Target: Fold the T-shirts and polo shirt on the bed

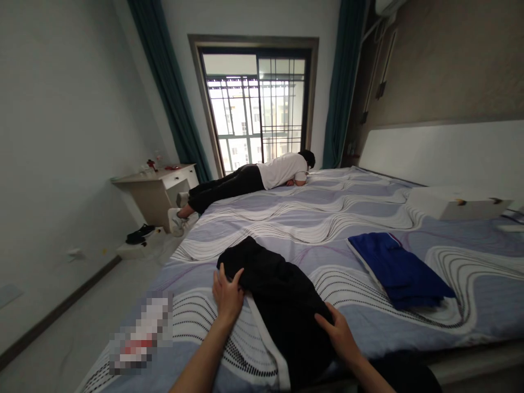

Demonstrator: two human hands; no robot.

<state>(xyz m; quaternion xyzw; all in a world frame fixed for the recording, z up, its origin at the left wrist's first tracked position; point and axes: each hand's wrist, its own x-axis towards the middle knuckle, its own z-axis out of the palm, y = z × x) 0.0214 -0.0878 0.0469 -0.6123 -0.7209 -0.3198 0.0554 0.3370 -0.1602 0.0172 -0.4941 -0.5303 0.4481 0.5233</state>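
Black trousers [282, 295] with a white stripe along the near left side lie folded lengthwise on the patterned bed [303, 218]. At their far left edge is my left hand [227, 297], fingers spread and thumb resting on the cloth. My right hand [339, 333] grips the right edge lower down, thumb on top; some of its fingers are hidden. A folded blue garment [401, 270] with white edging lies to the right, apart from both hands.
Across the far side of the bed a person [262, 177] lies face down. A white box [458, 203] sits near the headboard [446, 150]. Left of the bed stand a desk [164, 177] and black shoes [140, 233] on a box. A blurred-out item [143, 333] lies at the near left.
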